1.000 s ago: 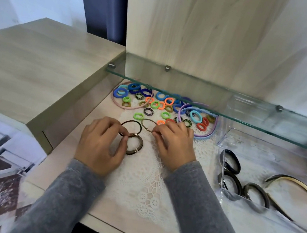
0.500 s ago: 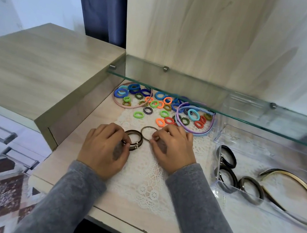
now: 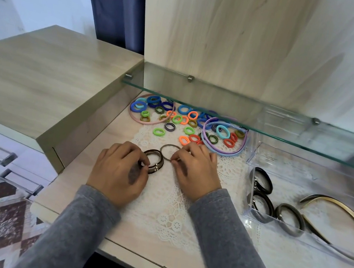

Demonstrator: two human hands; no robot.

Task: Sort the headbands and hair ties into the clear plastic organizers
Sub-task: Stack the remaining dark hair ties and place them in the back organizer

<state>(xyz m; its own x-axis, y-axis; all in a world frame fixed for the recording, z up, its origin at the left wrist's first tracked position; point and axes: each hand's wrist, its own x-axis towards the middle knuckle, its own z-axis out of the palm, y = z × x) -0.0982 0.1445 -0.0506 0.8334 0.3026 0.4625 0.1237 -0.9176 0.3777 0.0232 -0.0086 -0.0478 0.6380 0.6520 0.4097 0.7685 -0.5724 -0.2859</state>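
My left hand [image 3: 119,171] pinches a stack of dark brown hair ties [image 3: 156,165] lying on the lace mat. My right hand [image 3: 195,171] pinches a thin brown hair tie [image 3: 167,147] just beside them. Behind the hands lies a heap of small colourful hair ties [image 3: 184,123], with a pink headband [image 3: 150,122] and a purple headband [image 3: 222,151] among them. To the right stands a clear plastic organizer [image 3: 249,211] holding dark hair ties [image 3: 263,182] and a gold and black headband [image 3: 344,216].
A glass shelf [image 3: 265,124] juts out above the heap and the organizer's back. A second clear box [image 3: 310,132] stands behind it. A raised wooden cabinet top [image 3: 41,77] borders the desk on the left. The desk's front edge [image 3: 129,251] is near my arms.
My left hand has gathered the two dark ties into one stack. My right hand stays on the thin brown tie. The view has shifted slightly.
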